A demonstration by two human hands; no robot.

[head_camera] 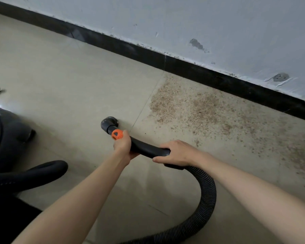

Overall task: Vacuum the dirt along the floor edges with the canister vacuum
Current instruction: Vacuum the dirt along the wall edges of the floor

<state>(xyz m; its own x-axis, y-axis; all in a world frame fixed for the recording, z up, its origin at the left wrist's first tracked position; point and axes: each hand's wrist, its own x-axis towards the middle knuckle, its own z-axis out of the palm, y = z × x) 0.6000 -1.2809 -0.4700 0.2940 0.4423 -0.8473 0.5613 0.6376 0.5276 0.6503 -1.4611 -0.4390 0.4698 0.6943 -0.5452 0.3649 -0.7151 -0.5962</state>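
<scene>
Curved black plastic wand [148, 149] w/ orange slider [117, 134], round dark nozzle [109, 123] at its tip on the smooth beige tile floor [60, 81]. Left hand [122, 144] grip wraps the wand just behind the slider; right hand [178, 153] grip curls round the wand's rear end, where the ribbed hose [207, 196] begins. Gritty brown dirt [201, 110] lies right of the nozzle, apart from it, along the black baseboard [148, 53]. Canister [5, 138] sits left of the nozzle. Chipped grey wall [218, 29] above baseboard.
</scene>
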